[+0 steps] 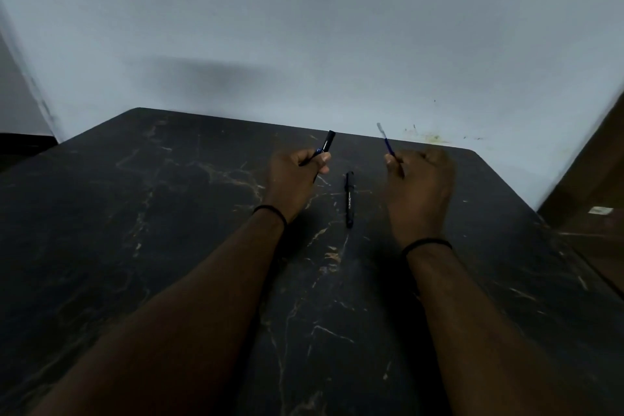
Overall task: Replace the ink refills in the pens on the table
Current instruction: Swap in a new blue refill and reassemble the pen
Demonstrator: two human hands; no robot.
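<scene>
Hands are raised above the far part of the dark marbled table (169,213), well apart from each other. The left hand (297,179) has its fingers curled tight around a black pen barrel (326,143), whose free end tilts up toward the far edge. The right hand (418,186) pinches a thin blue refill (386,142) between thumb and fingers, its pale tip pointing up. Between the two hands a second black pen (349,199) lies flat on the table, lengthwise toward the far edge. A dark band circles each wrist
</scene>
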